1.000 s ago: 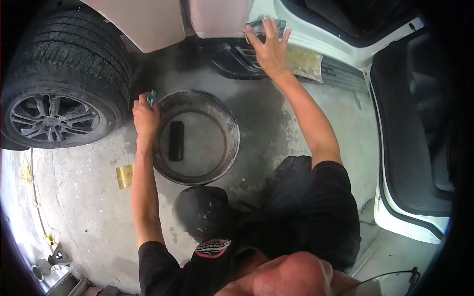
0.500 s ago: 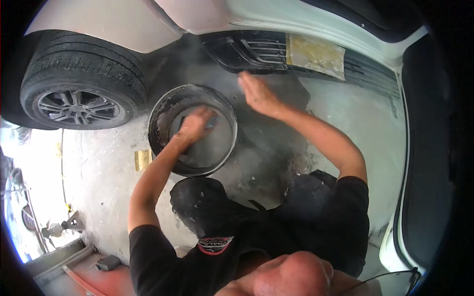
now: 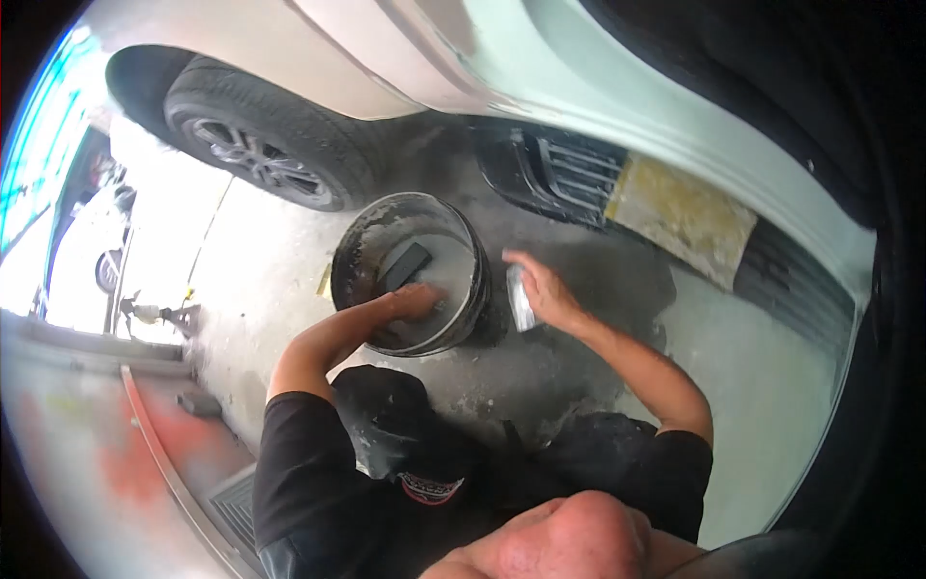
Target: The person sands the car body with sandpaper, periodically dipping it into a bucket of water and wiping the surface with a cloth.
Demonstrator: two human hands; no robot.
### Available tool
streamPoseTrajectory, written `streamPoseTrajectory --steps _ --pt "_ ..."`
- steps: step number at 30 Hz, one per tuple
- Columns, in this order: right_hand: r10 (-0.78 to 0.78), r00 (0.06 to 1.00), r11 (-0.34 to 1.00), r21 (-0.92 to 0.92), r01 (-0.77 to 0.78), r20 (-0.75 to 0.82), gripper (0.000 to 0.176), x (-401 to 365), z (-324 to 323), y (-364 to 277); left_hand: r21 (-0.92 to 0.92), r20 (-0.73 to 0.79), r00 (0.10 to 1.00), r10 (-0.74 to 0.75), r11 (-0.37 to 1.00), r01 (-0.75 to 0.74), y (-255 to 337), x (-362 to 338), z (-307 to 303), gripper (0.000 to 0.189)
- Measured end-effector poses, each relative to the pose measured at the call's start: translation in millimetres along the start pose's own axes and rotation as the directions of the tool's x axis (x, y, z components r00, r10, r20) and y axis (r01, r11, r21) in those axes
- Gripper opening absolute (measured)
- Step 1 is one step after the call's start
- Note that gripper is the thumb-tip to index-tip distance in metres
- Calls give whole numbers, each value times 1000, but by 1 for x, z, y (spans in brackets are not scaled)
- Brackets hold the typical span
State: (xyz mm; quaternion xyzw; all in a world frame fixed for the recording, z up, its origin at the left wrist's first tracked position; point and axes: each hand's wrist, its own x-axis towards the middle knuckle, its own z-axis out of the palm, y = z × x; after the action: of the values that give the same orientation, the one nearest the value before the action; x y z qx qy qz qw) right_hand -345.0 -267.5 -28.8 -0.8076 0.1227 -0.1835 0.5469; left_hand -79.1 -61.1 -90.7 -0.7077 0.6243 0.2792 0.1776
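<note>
A black bucket (image 3: 461, 333) stands on the floor with cloudy grey water (image 3: 446, 253) inside. My left hand (image 3: 415, 301) reaches over its near rim, its fingers down at the water; whether they grip anything is hidden. Just beyond that hand, a dark rectangular block (image 3: 405, 267) lies in the bucket. To the right of the bucket, my right hand (image 3: 548, 291) is closed on a pale, shiny flat sheet (image 3: 521, 301), which hangs beside the fingers. The sheet's exact kind cannot be made out.
A car wheel (image 3: 260, 145) is at the upper left, under a pale body panel (image 3: 386, 48). A dark grille (image 3: 569, 174) with a yellowish sheet (image 3: 680, 217) on it is at the upper right. Wet concrete floor (image 3: 579, 376) surrounds the bucket. A dark block (image 3: 199, 403) lies lower left.
The view has tilted. My left hand has shifted towards the bucket's near side, and the dark block shows more clearly. My right hand has come lower, with a pale sheet now visible in it.
</note>
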Motion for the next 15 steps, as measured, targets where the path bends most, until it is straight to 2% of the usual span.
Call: streamPoseTrajectory --steps 2,3,4,5,8,9,10,11,12,13,15 --pt "29 991 1000 -12 -28 129 26 2 8 26 -207 -251 968 -25 978 -29 14 -30 -34 42" --pt "18 996 1000 21 -20 93 25 1 13 28 -251 -352 933 -68 968 -24 20 -45 -53 49" --pt "7 998 998 55 -10 55 25 2 17 27 -250 -441 893 -88 968 -28 24 -59 -77 52" --pt "97 984 992 62 -108 147 34 7 11 20 -246 -523 846 -106 969 -30 28 -75 -105 56" --pt "88 976 985 127 -115 201 45 22 13 30 -153 -748 658 -91 988 -37 49 -139 -217 58" --pt "31 986 978 201 -64 162 51 27 13 25 62 -874 482 61 998 -14 42 -150 -249 57" --pt "27 981 974 216 -69 190 50 34 10 25 221 -916 348 202 975 16 47 -171 -294 49" --pt "27 975 970 230 -78 219 49 40 8 27 350 -918 239 316 930 112 47 -191 -332 44" --pt "28 968 966 243 -90 248 49 45 8 30 358 -928 209 307 890 281 43 -212 -365 45" --pt "30 969 958 270 -98 247 48 47 10 35 454 -891 167 423 807 377 49 -232 -406 52" --pt "38 969 937 327 -119 244 48 50 18 45 431 -863 -29 505 765 479 29 -251 -479 47"
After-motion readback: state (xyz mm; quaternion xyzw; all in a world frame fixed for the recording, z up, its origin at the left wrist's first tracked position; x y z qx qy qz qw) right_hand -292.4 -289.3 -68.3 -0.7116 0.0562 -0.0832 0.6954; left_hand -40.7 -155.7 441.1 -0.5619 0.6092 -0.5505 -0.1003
